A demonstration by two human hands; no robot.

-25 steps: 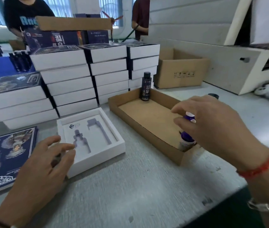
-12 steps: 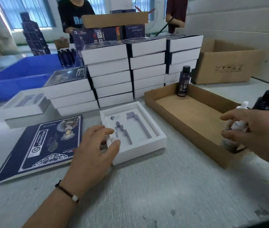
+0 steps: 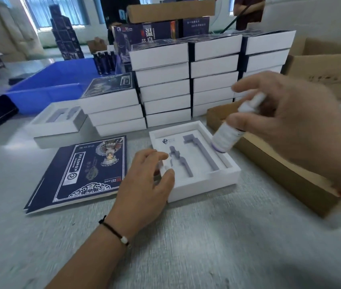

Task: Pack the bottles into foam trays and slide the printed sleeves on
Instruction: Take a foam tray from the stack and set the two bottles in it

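packing bench | right hand [image 3: 303, 130] grips white bottle [image 3: 228, 136] over foam tray [image 3: 203, 184] — left hand [image 3: 146, 180] steadies tray, fingers loosely curled | risk: tilted bottle could miss its slot — jam

A blue plastic bin [image 3: 46, 88] sits beyond a brown cardboard carton [image 3: 328, 67] (open-topped) on the grey table [image 3: 207, 247].

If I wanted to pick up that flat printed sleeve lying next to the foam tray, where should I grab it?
Judging by its pose, take the printed sleeve at its near left corner, coming from the front. It lies flat on the table, and the left hand and foam tray crowd its right edge.
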